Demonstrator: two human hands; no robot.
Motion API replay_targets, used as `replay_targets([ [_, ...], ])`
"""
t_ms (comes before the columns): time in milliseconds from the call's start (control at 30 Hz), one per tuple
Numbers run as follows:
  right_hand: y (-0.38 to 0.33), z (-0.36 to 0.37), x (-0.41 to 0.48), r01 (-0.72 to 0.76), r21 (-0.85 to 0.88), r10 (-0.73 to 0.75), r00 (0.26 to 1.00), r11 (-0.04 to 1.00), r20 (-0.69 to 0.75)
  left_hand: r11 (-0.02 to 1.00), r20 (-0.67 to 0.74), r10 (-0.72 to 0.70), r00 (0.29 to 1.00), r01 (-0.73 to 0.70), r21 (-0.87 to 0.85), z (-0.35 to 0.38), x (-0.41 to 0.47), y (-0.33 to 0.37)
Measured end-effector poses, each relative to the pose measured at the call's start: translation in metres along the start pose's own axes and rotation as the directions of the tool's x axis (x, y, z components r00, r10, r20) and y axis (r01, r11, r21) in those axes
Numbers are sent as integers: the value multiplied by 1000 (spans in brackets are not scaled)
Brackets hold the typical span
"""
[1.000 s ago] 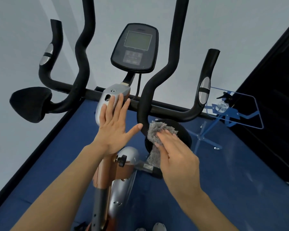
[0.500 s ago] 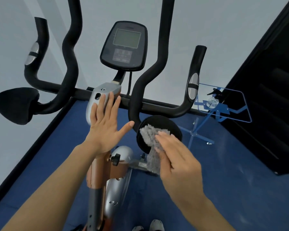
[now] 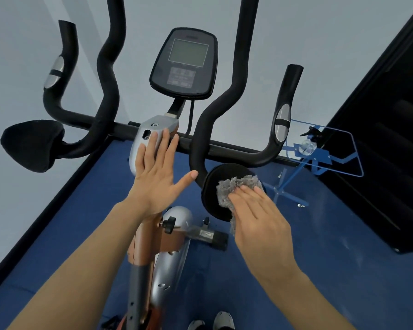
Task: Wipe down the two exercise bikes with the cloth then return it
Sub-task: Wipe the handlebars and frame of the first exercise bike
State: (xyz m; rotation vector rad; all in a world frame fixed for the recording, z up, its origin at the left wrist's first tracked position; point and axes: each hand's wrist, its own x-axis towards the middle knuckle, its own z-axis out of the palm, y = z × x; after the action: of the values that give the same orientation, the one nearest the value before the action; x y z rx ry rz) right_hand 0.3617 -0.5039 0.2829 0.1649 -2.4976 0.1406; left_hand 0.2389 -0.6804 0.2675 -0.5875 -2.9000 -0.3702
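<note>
Two hands, fingers straight: left hand [image 3: 156, 184] on one bike's [image 3: 224, 151] housing [image 3: 153, 131], right hand [image 3: 260, 225] on one cloth [image 3: 234, 186].

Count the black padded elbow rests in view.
2. One black padded elbow rest sits at far left; the other lies right of centre, under the grey fluffy cloth that the right hand presses. Others may be out of frame.

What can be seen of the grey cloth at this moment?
The cloth is grey, fluffy, like microfibre, and crumpled rather than folded. It lies bunched against the round black pad on the bike's right side, pressed there by the flat fingers of the right hand, which covers part of it. One loose end hangs down below the palm.
</note>
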Motion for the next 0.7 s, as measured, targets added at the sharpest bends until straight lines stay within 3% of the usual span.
replay_targets([
  [200, -18, 5, -18, -19, 14, 20, 999, 1000, -33, 1000, 2, 11, 1000, -11, -20, 1, 1, -1],
  [400, -32, -12, -28, -62, 348, 46, 997, 935, 55, 998, -14, 23, 1000, -24, -63, 2, 1, -3],
  [533, -31, -27, 0, -124, 493, 124, 992, 861, 33, 992, -21, 42, 999, -44, -114, -7, -2, -6],
  [700, -16, -36, 60, -138, 504, 138, 990, 853, 37, 996, -44, -89, 995, 88, -23, -40, -18, -18],
])
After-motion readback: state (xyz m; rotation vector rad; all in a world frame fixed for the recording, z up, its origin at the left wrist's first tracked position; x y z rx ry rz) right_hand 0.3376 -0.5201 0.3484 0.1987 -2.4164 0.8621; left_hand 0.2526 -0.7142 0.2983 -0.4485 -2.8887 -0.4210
